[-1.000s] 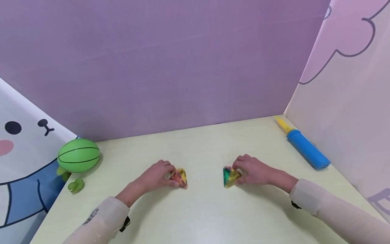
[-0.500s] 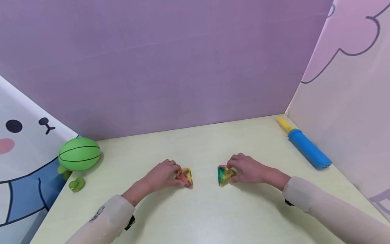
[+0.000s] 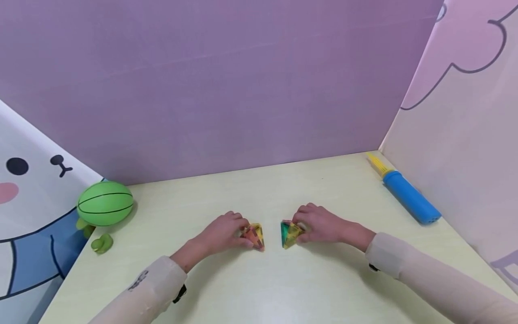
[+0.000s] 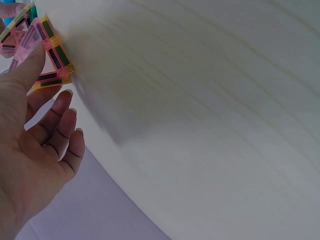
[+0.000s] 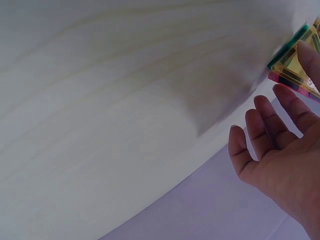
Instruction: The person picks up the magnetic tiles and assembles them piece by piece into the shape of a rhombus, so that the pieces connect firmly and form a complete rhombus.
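Observation:
My left hand [image 3: 227, 231] pinches a small see-through pyramid of magnetic tiles [image 3: 253, 236], with red-pink and yellow-orange sides. Facing it across a narrow gap, my right hand [image 3: 321, 225] pinches a second pyramid of magnetic tiles [image 3: 290, 235] with green, yellow and pink sides. In the left wrist view the thumb lies on a pink triangular tile [image 4: 49, 55] with dark strips along its edges. The right wrist view shows the thumb on a yellow tile [image 5: 295, 62], the other fingers loosely bent below. Both pyramids are held close over the table.
A green ball [image 3: 105, 203] stands at the table's left, a small green toy [image 3: 102, 244] in front of it. Along the right wall lies a blue hand pump [image 3: 410, 196] with a yellow nozzle. A purple wall [image 3: 243, 90] closes off the back of the pale table [image 3: 263, 288].
Both hands have moved inward, the left one to the right and the right one to the left. The two pyramids have come much closer together.

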`<state>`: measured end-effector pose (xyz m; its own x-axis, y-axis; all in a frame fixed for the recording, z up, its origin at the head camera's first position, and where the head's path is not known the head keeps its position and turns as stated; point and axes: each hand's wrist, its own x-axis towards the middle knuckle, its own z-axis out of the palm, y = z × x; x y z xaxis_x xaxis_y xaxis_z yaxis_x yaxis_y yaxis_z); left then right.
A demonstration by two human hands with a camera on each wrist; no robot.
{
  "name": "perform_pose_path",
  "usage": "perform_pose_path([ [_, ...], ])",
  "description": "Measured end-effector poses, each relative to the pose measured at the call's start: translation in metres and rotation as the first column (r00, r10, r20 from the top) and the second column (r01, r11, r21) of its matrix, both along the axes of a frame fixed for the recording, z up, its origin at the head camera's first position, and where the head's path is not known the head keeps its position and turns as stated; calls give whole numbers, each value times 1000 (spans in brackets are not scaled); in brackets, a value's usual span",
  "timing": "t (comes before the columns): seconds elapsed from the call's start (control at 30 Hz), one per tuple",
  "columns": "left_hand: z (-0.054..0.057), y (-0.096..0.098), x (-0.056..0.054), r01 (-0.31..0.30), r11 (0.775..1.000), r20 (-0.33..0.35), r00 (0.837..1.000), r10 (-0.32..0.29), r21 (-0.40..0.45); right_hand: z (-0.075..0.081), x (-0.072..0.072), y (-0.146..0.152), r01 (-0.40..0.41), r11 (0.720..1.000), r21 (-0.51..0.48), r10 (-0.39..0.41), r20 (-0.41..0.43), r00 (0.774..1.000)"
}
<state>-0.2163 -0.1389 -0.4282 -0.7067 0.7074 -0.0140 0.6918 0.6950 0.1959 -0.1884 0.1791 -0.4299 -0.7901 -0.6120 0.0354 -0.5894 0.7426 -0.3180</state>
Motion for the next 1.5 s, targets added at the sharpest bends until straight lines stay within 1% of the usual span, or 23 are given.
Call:
perform_pose_path([
  [0.1, -1, 2, 0, 3, 1000, 2, 1000, -3, 0, 0, -1, -3, -11, 1000, 4, 11, -8, 1000],
  [0.37, -2, 10, -1, 34, 999, -3, 999, -34, 5, 0, 0, -13, -37, 999, 17, 37, -9, 999],
  [0.53, -2, 18, 0, 48, 999, 8, 999, -49, 14, 0, 0, -21, -47, 999, 19, 47, -5, 999],
  [0.67, -2, 21, 0, 61, 998, 7, 998, -61, 15, 0, 1, -25, -47, 999, 25, 47, -4, 999],
  [0.83, -1, 21, 1, 60, 998, 4, 998, -60, 10, -1, 0, -24, -37, 999, 27, 37, 2, 999],
  [0.97, -1, 22, 2, 36, 999, 35, 999, -37, 12, -2, 0, -23, -36, 999, 20, 36, 9, 999],
  [1.1, -5, 24, 3, 8, 1000, 59, 998, -7, -4, -2, 0, -23, -28, 999, 31, 28, 9, 1000],
  [1.3, -11, 27, 1, 23, 1000, 92, 996, -22, -15, -3, 1, -25, -21, 998, 51, 21, 0, 1000],
  [1.5, -9, 29, 1, 28, 999, 108, 994, -26, -22, -2, 0, -27, -17, 997, 70, 17, -4, 1000],
])
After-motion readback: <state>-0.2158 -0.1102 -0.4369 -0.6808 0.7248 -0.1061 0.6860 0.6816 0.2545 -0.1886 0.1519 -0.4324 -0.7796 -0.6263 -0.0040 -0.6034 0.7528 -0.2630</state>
